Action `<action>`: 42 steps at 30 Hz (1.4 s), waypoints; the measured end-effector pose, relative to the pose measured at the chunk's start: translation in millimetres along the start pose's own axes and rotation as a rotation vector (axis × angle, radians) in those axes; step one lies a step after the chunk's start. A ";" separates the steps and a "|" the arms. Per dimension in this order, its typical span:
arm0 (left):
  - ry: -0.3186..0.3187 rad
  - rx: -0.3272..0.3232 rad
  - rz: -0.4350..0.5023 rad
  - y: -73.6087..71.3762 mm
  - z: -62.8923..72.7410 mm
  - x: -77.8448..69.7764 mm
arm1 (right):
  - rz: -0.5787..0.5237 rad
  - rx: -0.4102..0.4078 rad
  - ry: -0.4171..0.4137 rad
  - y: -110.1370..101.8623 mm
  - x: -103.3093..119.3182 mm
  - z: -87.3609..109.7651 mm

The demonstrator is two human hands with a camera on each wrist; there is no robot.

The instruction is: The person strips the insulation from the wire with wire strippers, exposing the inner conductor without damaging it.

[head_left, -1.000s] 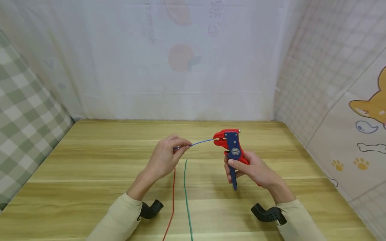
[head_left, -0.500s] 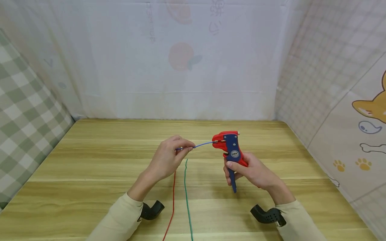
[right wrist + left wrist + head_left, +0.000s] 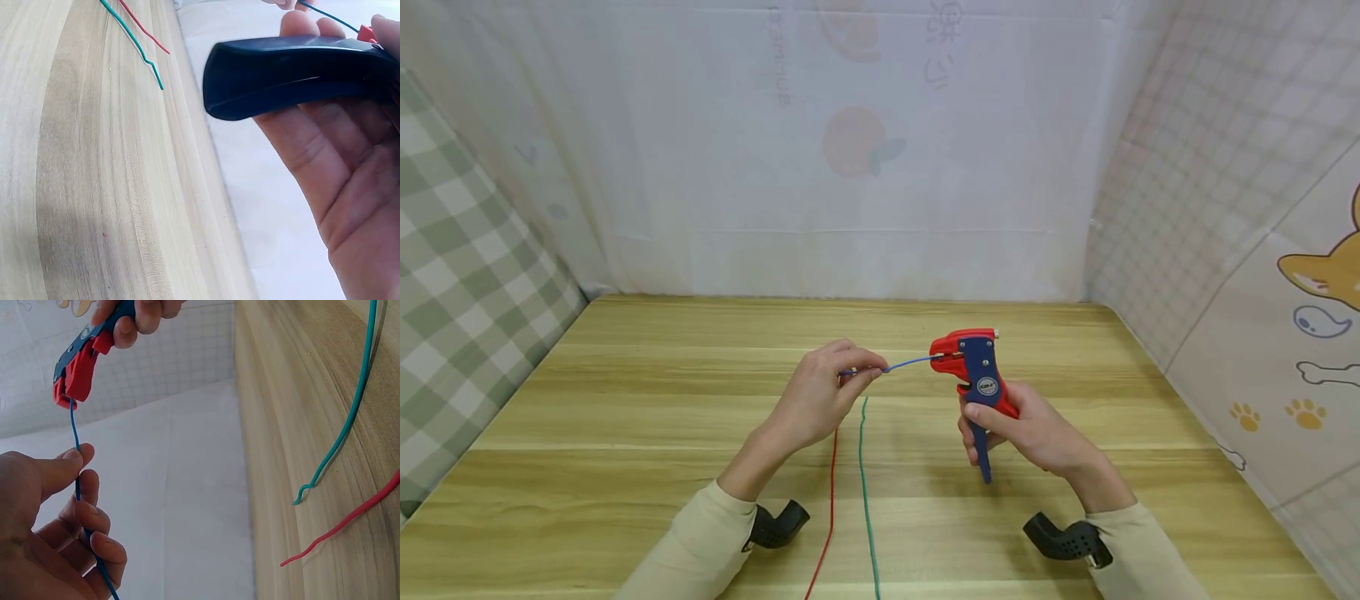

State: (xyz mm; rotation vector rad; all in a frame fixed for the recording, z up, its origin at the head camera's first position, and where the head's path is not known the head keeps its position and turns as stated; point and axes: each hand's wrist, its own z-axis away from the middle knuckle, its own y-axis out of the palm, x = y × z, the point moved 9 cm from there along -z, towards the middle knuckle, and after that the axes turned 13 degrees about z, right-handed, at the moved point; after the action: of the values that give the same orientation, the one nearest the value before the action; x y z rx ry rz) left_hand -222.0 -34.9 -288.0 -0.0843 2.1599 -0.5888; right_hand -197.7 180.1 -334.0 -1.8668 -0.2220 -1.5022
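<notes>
My left hand (image 3: 820,392) pinches a thin blue wire (image 3: 910,362) between thumb and forefinger. In the left wrist view the blue wire (image 3: 75,428) runs on through the curled lower fingers. Its far end goes in between the red jaws of a wire stripper (image 3: 977,367). My right hand (image 3: 1026,425) grips that red and dark blue stripper by its handles, head up and jaws toward the left hand. From the right wrist, one dark blue handle (image 3: 281,75) lies across the fingers. The tip of the wire is hidden inside the jaws.
A green wire (image 3: 865,492) and a red wire (image 3: 832,500) lie lengthwise on the wooden table (image 3: 625,400), below and between the hands. Pale cloth (image 3: 850,258) hangs behind the table, with a checked cloth (image 3: 460,308) on the left.
The stripper's jaws have come together around the end of the blue wire. My left hand has shifted slightly right toward the stripper, and the stripper sits a little lower.
</notes>
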 end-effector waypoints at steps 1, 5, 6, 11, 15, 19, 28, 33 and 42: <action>-0.002 0.000 0.000 -0.1 0.0 -0.1 | 0.001 0.001 -0.002 0.0 0.4 0.1; -0.008 0.001 0.003 -0.5 0.3 -0.7 | -0.002 0.002 -0.013 0.3 1.5 0.0; -0.009 0.000 0.003 -0.6 0.4 -0.8 | -0.002 0.001 -0.014 0.4 1.7 0.0; -0.010 0.001 0.006 -0.4 0.4 -0.6 | -0.012 0.001 -0.015 1.4 2.2 0.7; -0.009 0.002 0.001 -0.7 0.4 -0.7 | -0.014 0.003 -0.023 2.0 2.5 1.4; 0.008 -0.002 0.000 -1.6 0.2 -1.7 | 0.001 0.000 -0.032 1.7 2.7 1.7; 0.005 0.005 0.002 -2.6 0.4 -3.5 | -0.039 0.020 -0.063 4.5 6.3 0.3; -0.021 0.014 0.004 -2.6 1.4 -3.9 | -0.054 0.021 -0.075 6.9 6.5 -0.8; -0.020 0.026 0.005 -2.2 0.4 -5.7 | -0.098 0.029 -0.079 9.8 3.8 -0.6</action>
State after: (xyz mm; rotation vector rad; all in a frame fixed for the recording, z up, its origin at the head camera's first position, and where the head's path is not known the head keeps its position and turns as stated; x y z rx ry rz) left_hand -218.4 -35.4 -283.0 -0.0705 2.1324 -0.6101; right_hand -191.7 171.5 -334.6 -1.9181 -0.3751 -1.4834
